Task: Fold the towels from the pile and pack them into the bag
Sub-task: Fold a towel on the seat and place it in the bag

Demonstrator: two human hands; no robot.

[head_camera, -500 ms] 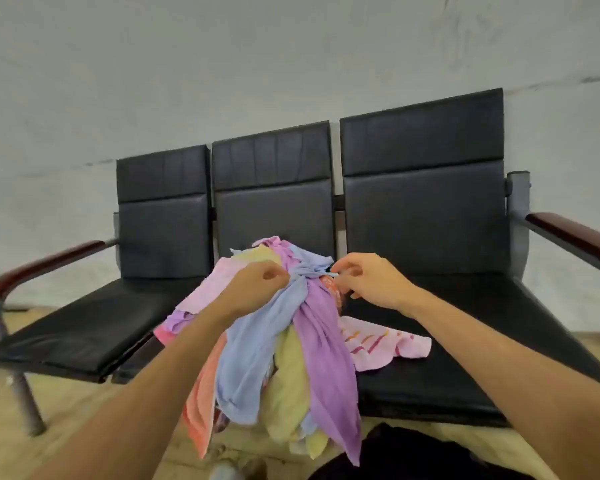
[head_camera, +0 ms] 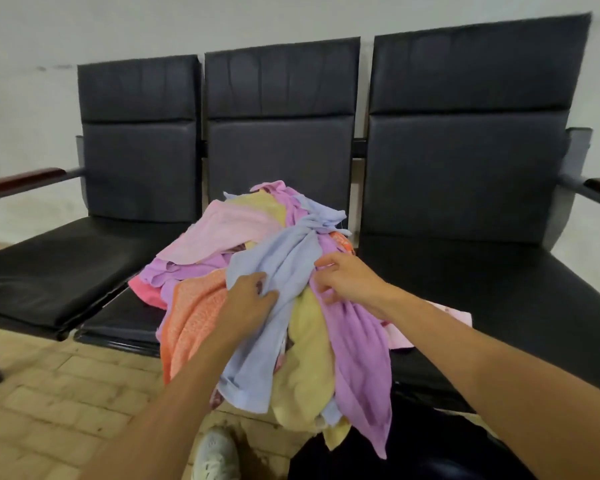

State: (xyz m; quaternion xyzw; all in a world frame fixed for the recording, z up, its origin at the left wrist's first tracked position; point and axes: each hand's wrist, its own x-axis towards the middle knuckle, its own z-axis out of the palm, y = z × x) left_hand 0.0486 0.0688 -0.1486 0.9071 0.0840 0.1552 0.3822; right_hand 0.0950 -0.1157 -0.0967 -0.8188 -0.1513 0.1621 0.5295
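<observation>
A pile of coloured towels (head_camera: 222,230) lies on the middle seat of a black bench and hangs over its front edge. On top is a light blue towel (head_camera: 278,265), flanked by an orange one (head_camera: 191,313), a yellow one (head_camera: 305,368) and a purple one (head_camera: 357,355). My left hand (head_camera: 248,299) grips a fold of the light blue towel. My right hand (head_camera: 350,280) is at the seam between the blue and purple towels, fingers curled into the cloth. A black bag (head_camera: 413,452) shows at the bottom edge, mostly hidden.
The black three-seat bench (head_camera: 465,168) has wood-topped armrests at both ends (head_camera: 21,180). A pink patterned towel (head_camera: 437,320) lies on the right seat. A white shoe (head_camera: 215,455) stands on the tiled floor below. A pale wall is behind.
Both hands have moved down from the top of the pile to its front. The camera has come closer and tilted down.
</observation>
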